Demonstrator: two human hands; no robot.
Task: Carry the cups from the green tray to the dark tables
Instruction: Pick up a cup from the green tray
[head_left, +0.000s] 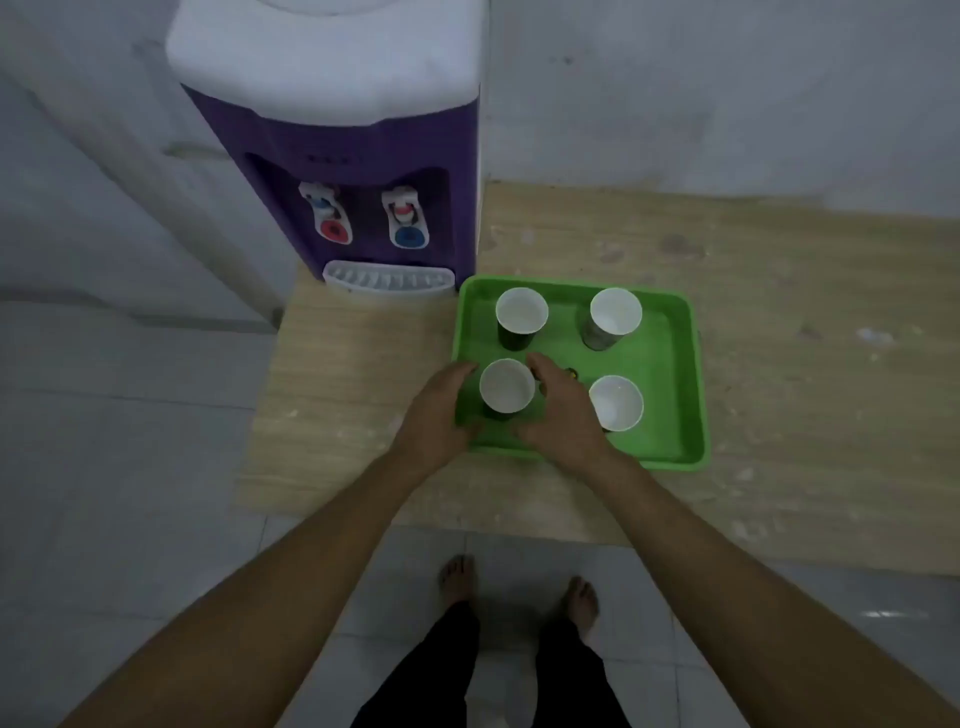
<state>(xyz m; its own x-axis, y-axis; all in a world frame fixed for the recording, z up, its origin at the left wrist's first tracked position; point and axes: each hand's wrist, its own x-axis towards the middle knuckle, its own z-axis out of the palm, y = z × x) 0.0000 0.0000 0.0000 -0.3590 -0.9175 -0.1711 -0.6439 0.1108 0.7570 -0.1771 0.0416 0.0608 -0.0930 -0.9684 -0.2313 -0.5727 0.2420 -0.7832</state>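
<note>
A person stands over a green tray (675, 364) on a pale wooden counter, both hands cupped around the near-left cup (507, 385). The left hand (436, 415) and right hand (563, 410) flank it, fingers spread, contact unclear. Three more cups stand beyond and right of the hands (all four still on the tray). No dark table is visible; nothing delivered yet.

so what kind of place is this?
Probably a pantry or break corner in a home or small office: a water dispenser stands on a wooden counter beside a green tray of paper cups, with tiled floor below.
</note>
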